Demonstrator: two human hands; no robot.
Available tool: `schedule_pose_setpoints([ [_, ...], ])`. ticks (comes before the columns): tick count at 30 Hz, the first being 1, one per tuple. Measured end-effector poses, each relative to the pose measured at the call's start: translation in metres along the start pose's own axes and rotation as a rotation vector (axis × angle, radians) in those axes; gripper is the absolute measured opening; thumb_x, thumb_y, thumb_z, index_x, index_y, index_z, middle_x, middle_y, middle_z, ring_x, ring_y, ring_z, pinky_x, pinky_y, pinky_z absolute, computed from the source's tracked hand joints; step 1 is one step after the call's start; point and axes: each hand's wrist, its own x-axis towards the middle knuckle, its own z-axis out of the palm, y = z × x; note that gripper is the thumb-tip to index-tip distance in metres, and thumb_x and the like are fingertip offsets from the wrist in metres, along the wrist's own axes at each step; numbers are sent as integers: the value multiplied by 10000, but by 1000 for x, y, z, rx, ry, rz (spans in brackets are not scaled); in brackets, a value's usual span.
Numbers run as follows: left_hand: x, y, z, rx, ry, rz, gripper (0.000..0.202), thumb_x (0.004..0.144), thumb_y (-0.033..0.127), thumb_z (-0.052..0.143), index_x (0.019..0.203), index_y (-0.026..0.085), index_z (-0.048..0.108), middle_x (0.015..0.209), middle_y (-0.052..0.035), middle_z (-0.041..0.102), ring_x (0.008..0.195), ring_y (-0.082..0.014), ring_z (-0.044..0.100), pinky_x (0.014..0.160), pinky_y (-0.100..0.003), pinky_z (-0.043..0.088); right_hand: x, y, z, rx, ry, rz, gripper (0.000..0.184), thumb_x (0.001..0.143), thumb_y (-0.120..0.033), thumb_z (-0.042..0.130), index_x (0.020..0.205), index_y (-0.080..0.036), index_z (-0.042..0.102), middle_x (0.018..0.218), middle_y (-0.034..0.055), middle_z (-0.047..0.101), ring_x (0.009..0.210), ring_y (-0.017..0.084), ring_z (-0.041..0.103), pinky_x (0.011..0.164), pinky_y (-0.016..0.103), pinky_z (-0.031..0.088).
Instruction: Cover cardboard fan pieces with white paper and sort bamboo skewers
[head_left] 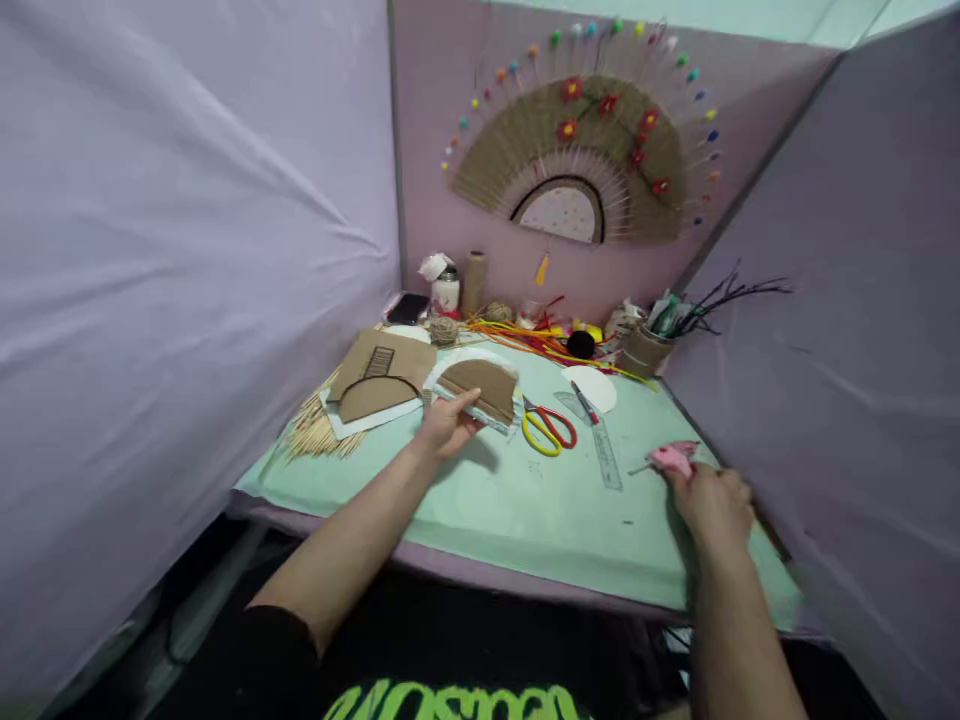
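My left hand [448, 425] grips a half-round cardboard piece [480, 385], thumb on top, with white paper or cloth showing around its edges. It is lifted a little over the table. On the right, my right hand [711, 500] is closed around a pink glue gun [673, 458], whose thin tip points left. Red-and-yellow-handled scissors [551, 428] lie between my hands. Right of them are a clear ruler [606, 455], a craft knife [585, 402] and a white paper half-circle [596, 388].
At the left lie a cardboard sheet [360, 365], another cardboard half-circle [375, 398] and many thin sticks [319, 430]. Coloured stems [525, 338], twine balls [444, 330] and a pot of twigs [643, 350] line the back. A decorated fan [517, 140] hangs on the rear wall.
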Motion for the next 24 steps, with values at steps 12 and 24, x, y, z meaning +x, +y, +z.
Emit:
schedule_pose_setpoints([
  [12,-16,4,-13,103,-406,-178,385,656,138,763,1030,139,672,1001,-100,732,964,-282,678,918,-488,490,-7,-159,-56,1435,-576,-537,419,777,-572,600,934,-203,722,877,70,704,793,193,634,704,312,490],
  [24,-12,-5,-8,252,-308,-206,385,637,140,791,1006,127,684,1009,-127,727,937,-277,685,923,-490,494,-29,-205,-23,1746,-990,-343,397,647,-461,738,952,-211,696,707,26,715,755,228,657,672,339,507],
])
